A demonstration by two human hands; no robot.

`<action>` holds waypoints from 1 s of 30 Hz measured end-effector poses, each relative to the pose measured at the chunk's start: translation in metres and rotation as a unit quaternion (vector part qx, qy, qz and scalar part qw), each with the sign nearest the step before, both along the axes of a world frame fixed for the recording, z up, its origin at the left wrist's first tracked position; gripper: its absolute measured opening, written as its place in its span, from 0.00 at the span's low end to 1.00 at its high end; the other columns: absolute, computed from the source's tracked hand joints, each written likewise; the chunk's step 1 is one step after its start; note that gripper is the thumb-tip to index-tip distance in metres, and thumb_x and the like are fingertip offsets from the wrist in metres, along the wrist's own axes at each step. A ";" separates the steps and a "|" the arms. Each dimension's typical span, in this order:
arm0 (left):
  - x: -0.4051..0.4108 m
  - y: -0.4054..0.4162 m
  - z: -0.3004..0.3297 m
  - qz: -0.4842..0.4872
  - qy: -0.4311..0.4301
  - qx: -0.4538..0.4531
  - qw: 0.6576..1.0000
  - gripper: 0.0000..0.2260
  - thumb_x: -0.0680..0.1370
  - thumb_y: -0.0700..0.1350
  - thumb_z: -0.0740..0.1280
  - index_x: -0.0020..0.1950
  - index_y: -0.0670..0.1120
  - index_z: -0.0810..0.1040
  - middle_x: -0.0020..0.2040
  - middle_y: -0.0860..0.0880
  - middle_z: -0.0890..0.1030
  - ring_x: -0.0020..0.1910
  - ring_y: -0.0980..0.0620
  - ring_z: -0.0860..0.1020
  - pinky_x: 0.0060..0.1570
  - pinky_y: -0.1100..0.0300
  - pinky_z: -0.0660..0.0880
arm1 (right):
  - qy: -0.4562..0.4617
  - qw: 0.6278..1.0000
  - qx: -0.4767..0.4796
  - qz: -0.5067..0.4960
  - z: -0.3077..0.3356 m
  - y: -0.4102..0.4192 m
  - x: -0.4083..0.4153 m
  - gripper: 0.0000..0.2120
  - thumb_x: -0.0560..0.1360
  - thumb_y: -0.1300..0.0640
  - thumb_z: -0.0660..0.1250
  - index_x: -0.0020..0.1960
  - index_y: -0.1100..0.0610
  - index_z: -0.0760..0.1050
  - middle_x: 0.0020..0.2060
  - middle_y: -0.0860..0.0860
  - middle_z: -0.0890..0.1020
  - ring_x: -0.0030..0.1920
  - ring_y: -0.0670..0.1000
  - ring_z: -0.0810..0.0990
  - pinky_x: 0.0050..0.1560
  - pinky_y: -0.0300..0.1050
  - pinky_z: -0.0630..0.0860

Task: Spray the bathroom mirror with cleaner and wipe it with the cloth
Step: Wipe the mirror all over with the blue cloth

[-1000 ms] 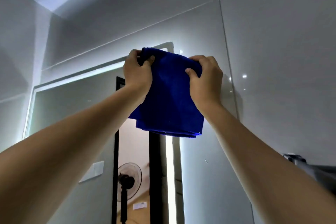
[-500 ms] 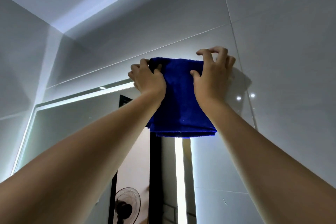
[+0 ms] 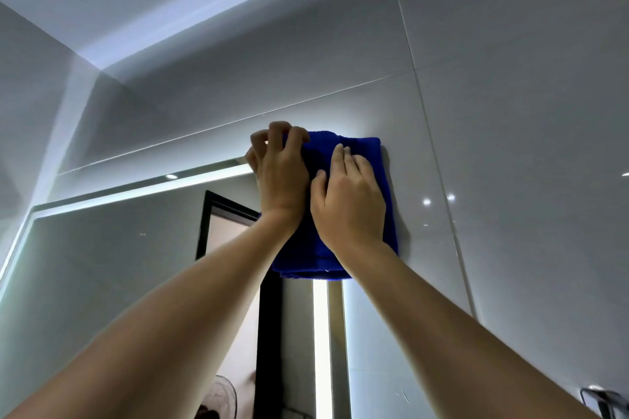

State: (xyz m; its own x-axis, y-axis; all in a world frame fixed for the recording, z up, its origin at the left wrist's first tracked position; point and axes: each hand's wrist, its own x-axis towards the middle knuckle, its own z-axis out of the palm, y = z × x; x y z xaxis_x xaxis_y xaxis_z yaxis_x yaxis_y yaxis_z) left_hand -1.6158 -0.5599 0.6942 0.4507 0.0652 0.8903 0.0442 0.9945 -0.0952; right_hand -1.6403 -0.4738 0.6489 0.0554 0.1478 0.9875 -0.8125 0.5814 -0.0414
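Note:
A folded blue cloth (image 3: 357, 150) lies flat against the top right corner of the bathroom mirror (image 3: 112, 258), which has lit strips along its top and right edges. My left hand (image 3: 280, 173) grips the cloth's upper left edge with curled fingers. My right hand (image 3: 350, 204) presses flat on the cloth's middle, fingers stretched upward. Both arms reach up from below. No spray bottle is in view.
Glossy grey wall tiles (image 3: 510, 112) surround the mirror above and to the right. A chrome fixture (image 3: 602, 401) sticks out at the bottom right. The mirror reflects a dark door frame (image 3: 207, 224) and a standing fan (image 3: 221, 395).
My right hand let go of the cloth's top edge and now lies flat on its middle. Both hands and the cloth sit closer together at the mirror's corner.

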 end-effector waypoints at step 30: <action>0.001 -0.029 -0.084 0.106 -0.255 -0.072 0.958 0.26 0.81 0.54 0.40 0.79 0.50 0.48 0.80 0.50 0.49 0.78 0.56 0.45 0.76 0.53 0.37 | -0.023 0.997 0.055 -0.054 -0.057 -0.009 -0.012 0.26 0.83 0.52 0.44 0.79 0.59 0.47 0.79 0.55 0.53 0.79 0.50 0.51 0.77 0.44 0.43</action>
State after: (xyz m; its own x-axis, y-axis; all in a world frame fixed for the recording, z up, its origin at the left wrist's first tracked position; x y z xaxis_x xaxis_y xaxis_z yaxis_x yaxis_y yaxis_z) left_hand -1.6145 -0.5889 0.6101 -0.0781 0.2448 0.9664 -0.0795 0.9648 -0.2508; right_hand -1.6525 -0.4826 0.5920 0.0196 0.0348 0.9992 -0.7441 0.6680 -0.0087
